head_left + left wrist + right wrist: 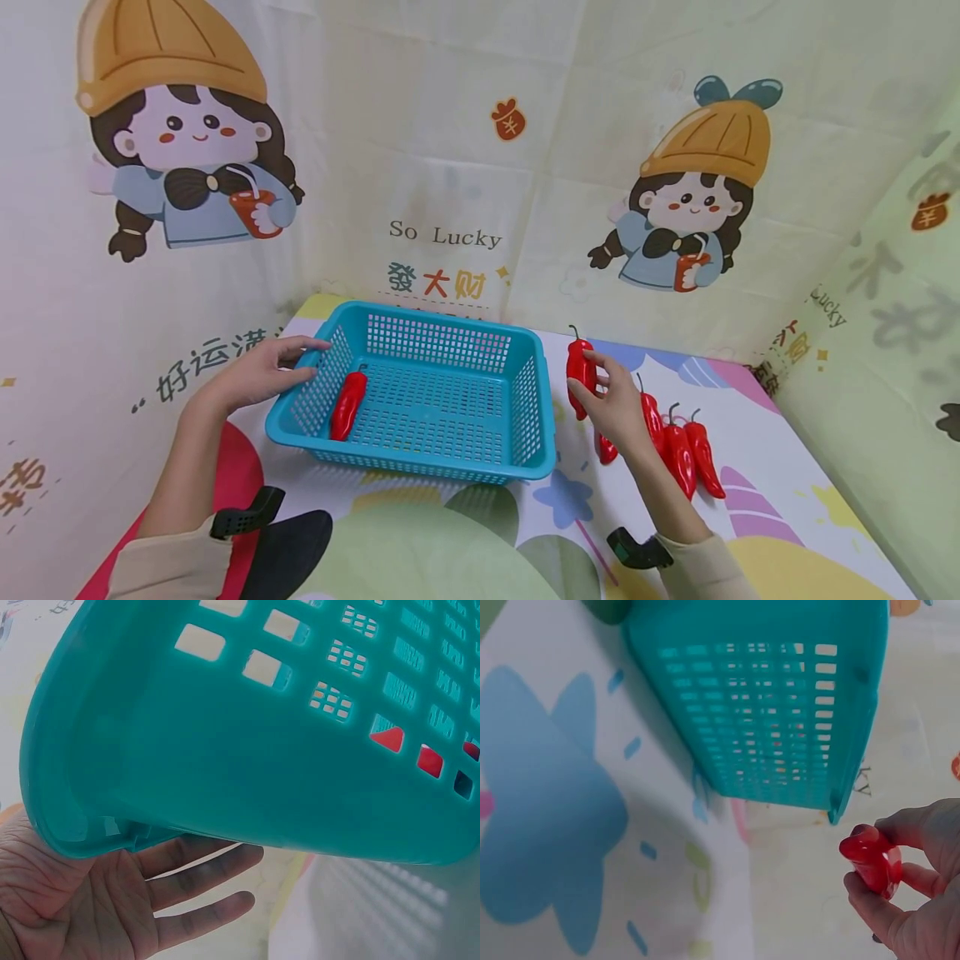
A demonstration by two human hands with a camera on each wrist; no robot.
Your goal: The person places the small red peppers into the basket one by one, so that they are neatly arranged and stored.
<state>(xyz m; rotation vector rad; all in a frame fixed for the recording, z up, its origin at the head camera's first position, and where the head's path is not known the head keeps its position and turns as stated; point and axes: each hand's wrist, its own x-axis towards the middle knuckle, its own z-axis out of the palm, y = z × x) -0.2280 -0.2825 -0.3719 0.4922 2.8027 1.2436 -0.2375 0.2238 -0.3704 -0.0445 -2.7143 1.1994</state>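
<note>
A blue plastic basket with slotted walls stands on the table. My left hand rests at its left rim; in the left wrist view several fingers stretch out fairly straight beside the wall, while the thumb is hidden. Inside, a red chili pepper lies along the left wall. To the basket's right, my right hand pinches another red chili pepper between thumb and fingers, raised and stem up. In the right wrist view this held pepper appears end-on, apart from the basket.
Several more red peppers lie on the table beside and partly behind the right forearm. A patterned cloth covers the table. Printed fabric walls rise behind it and at both sides.
</note>
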